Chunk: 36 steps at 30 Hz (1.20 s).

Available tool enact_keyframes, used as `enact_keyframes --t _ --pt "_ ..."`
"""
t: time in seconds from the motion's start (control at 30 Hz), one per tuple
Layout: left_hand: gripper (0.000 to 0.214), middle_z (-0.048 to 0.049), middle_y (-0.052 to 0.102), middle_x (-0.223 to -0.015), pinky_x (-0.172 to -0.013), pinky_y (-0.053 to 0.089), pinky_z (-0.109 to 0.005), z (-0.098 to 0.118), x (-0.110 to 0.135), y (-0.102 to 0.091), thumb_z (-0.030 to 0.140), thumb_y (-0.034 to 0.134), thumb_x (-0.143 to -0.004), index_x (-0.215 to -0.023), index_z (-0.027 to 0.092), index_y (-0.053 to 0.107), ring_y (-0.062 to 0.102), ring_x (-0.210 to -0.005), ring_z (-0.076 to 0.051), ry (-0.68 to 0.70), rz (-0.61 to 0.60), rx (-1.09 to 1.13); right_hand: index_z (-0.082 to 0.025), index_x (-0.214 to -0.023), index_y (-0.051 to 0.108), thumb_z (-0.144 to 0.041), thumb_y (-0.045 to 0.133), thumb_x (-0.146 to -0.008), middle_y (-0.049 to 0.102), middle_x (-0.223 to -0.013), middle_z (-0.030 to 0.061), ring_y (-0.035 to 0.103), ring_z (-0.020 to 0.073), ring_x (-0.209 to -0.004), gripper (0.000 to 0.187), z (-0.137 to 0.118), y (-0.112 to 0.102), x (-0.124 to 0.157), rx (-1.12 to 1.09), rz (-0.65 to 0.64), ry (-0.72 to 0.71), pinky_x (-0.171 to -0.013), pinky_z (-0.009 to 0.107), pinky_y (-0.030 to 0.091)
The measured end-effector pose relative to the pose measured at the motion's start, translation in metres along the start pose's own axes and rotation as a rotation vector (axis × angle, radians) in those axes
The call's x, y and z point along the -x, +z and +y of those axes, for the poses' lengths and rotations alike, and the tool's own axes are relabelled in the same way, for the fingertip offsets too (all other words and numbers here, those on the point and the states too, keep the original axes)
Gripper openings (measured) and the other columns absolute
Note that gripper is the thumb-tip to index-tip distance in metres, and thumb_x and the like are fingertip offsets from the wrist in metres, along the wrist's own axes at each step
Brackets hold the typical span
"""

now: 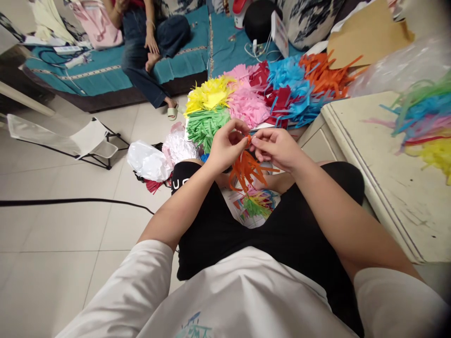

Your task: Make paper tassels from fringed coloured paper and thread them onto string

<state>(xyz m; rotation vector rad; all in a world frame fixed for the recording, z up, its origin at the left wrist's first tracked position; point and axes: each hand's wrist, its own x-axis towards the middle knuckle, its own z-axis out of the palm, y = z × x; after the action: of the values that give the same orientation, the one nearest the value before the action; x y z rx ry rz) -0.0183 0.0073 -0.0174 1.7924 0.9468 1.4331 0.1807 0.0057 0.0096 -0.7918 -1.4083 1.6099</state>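
An orange paper tassel [246, 171] hangs above my lap, its cut strips fanned out downward. My left hand [227, 145] pinches the twisted top of the tassel between thumb and fingers. From the other side, my right hand [276, 148] has its fingertips closed at the same twisted top, meeting the left fingertips. Just beyond my hands lie heaps of fringed paper: green [206, 126], yellow [211, 96], pink [248, 105], blue [289, 75] and orange [327, 72]. Between my legs, low down, sits a multicoloured pile of tassels [257, 204].
On the right a cream cabinet [384, 188] carries more coloured tassels [423, 122]. White plastic bags [150, 160] rest on the floor at left, near a folding chair [88, 138]. Another person [148, 51] sits on the teal sofa [190, 42]. A black cable [77, 201] crosses at left.
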Motion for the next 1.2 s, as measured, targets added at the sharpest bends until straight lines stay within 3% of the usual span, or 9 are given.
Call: enact_keyframes --t 0.23,0.37,0.5,0.7,0.8,0.93,1.0,1.1,1.2 --pt "0.027 -0.001 0.072 -0.099 -0.07 0.056 -0.019 0.0 -0.003 -0.003 0.035 0.087 -0.095 -0.101 0.019 0.066 0.07 -0.078 -0.008 -0.1 -0.036 0.099 -0.018 -0.082 0.065 -0.052 0.109 -0.077 0.071 -0.07 0.0008 0.054 0.0061 -0.046 0.056 0.006 0.001 -0.003 -0.044 0.114 0.016 -0.038 0.017 0.031" --pt "0.027 -0.0024 0.075 -0.102 -0.078 0.061 -0.022 0.002 -0.003 -0.003 0.034 0.089 -0.094 -0.103 0.019 0.068 0.073 -0.084 -0.01 -0.167 -0.152 0.172 -0.019 -0.085 0.064 -0.056 0.109 -0.075 0.07 -0.075 -0.001 0.057 0.0066 -0.05 0.058 0.005 -0.006 -0.005 -0.123 0.18 -0.013 -0.041 0.018 0.037" --pt "0.016 -0.0052 0.076 -0.104 -0.086 0.062 -0.027 0.007 0.001 -0.002 0.02 0.08 -0.095 -0.107 0.019 0.069 0.075 -0.091 -0.015 -0.138 -0.311 0.158 -0.021 -0.088 0.063 -0.058 0.107 -0.078 0.07 -0.077 -0.0014 0.056 0.0076 -0.053 0.058 0.003 -0.013 -0.007 -0.132 0.204 -0.026 -0.045 0.02 0.04" --pt "0.027 -0.0091 0.077 -0.101 -0.085 0.058 -0.031 0.021 0.003 -0.003 -0.001 0.064 -0.084 -0.099 0.015 0.08 0.074 -0.093 -0.022 0.021 -0.538 -0.442 -0.025 -0.092 0.055 -0.064 0.1 -0.087 0.069 -0.084 -0.0033 0.059 0.0091 -0.059 0.06 -0.002 -0.022 -0.007 -0.124 0.187 -0.107 -0.052 0.023 0.046" --pt "0.032 -0.0132 0.083 -0.107 -0.095 0.061 -0.035 0.022 0.003 -0.001 0.002 0.065 -0.087 -0.107 0.014 0.088 0.079 -0.101 -0.026 -0.01 -0.771 -0.697 -0.025 -0.092 0.055 -0.065 0.1 -0.085 0.072 -0.088 -0.0032 0.067 0.011 -0.069 0.061 -0.013 -0.027 -0.002 -0.169 0.166 -0.167 -0.059 0.025 0.051" --pt "0.031 -0.013 0.086 -0.098 -0.093 0.062 -0.036 0.021 0.01 0.002 0.007 0.081 -0.079 -0.107 0.016 0.091 0.082 -0.093 -0.029 -0.143 -0.98 -0.866 -0.024 -0.086 0.053 -0.061 0.094 -0.094 0.076 -0.088 -0.0022 0.08 0.0191 -0.092 0.056 -0.033 -0.037 0.009 0.023 0.225 -0.209 -0.063 0.026 0.055" --pt "0.03 -0.0132 0.086 -0.094 -0.09 0.062 -0.037 0.021 0.013 0.002 0.011 0.087 -0.074 -0.104 0.016 0.092 0.082 -0.089 -0.031 -0.174 -0.958 -0.885 -0.02 -0.08 0.049 -0.056 0.094 -0.095 0.08 -0.091 -0.0025 0.083 0.0191 -0.097 0.059 -0.04 -0.042 0.013 0.075 0.235 -0.182 -0.063 0.024 0.055" --pt "0.024 -0.015 0.088 -0.103 -0.096 0.063 -0.039 0.024 0.012 0.001 0.012 0.082 -0.083 -0.105 0.016 0.091 0.084 -0.097 -0.031 -0.142 -0.809 -0.842 -0.01 -0.071 0.04 -0.054 0.073 -0.109 0.085 -0.098 -0.0017 0.084 0.015 -0.095 0.068 -0.043 -0.045 0.016 0.047 0.172 -0.094 -0.067 0.023 0.046" --pt "0.025 -0.012 0.088 -0.11 -0.099 0.063 -0.036 0.024 0.007 0.002 0.011 0.069 -0.096 -0.109 0.017 0.089 0.083 -0.102 -0.025 -0.077 -0.606 -0.566 -0.013 -0.075 0.055 -0.059 0.094 -0.091 0.081 -0.085 -0.003 0.081 0.0109 -0.08 0.063 -0.037 -0.041 0.012 -0.123 0.038 -0.059 -0.071 0.023 0.056"
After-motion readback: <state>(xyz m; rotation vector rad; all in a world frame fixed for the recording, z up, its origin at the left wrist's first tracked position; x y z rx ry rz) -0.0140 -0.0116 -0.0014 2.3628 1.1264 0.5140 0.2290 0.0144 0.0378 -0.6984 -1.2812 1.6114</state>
